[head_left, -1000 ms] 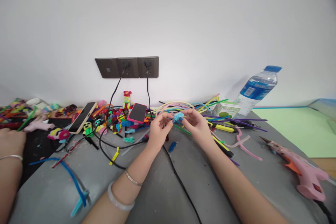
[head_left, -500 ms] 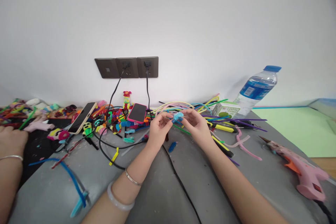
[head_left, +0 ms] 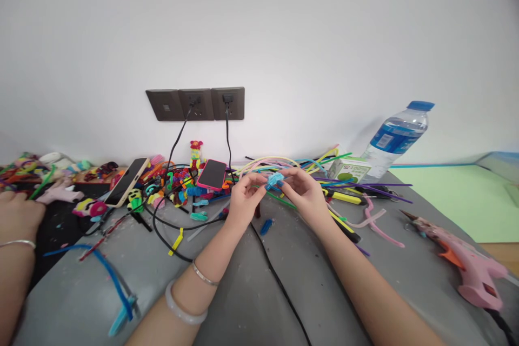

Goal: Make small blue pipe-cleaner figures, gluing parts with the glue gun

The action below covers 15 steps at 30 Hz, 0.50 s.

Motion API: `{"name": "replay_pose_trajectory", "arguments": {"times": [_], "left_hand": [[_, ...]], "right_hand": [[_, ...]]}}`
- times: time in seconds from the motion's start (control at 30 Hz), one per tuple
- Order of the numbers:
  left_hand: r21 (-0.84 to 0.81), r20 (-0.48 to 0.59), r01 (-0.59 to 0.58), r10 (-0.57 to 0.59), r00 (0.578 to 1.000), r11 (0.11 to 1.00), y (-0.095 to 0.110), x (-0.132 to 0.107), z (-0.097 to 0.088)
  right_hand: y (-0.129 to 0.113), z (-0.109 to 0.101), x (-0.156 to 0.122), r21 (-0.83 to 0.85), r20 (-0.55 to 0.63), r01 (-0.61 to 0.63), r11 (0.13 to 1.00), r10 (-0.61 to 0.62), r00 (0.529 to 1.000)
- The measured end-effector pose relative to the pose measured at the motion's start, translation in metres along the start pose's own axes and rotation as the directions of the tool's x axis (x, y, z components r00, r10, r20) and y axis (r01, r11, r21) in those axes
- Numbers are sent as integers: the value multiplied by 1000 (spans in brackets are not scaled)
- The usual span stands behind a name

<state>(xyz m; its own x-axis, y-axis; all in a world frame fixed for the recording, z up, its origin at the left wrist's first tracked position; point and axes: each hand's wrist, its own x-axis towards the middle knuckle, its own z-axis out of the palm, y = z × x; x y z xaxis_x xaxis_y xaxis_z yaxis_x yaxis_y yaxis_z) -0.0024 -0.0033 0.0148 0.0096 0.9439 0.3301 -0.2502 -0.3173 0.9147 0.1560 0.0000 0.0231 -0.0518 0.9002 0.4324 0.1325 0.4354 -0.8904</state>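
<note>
Between my two hands, above the grey table, is a small light-blue fuzzy pipe-cleaner piece [head_left: 275,179]. My left hand [head_left: 246,200] pinches its left side between thumb and fingers. From the other side my right hand [head_left: 305,194] grips it the same way. The fingertips cover part of the piece, so its full shape is hidden. A darker blue pipe-cleaner piece [head_left: 266,226] lies on the table just below my hands. Behind them spreads a bundle of loose coloured pipe cleaners [head_left: 279,164].
A pink hot glue gun [head_left: 472,267] lies at the right, near a tilted water bottle [head_left: 399,138] and a juice carton [head_left: 349,169]. Phones [head_left: 213,174] and pipe-cleaner figures [head_left: 135,200] crowd the left. Black cables [head_left: 279,281] cross the table. Another person's hand [head_left: 18,219] is at far left.
Almost nothing differs. Both my hands stay in place around the light-blue piece, and the other person's hand at far left has shifted very slightly.
</note>
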Motion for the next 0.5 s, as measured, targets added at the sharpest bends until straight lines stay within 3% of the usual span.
{"name": "replay_pose_trajectory", "arguments": {"times": [0.5], "left_hand": [[33,41,-1,-1,999,999,1,1,-2]], "right_hand": [[-2,1,-1,-29,-22,-10,1000,9,1000]]}}
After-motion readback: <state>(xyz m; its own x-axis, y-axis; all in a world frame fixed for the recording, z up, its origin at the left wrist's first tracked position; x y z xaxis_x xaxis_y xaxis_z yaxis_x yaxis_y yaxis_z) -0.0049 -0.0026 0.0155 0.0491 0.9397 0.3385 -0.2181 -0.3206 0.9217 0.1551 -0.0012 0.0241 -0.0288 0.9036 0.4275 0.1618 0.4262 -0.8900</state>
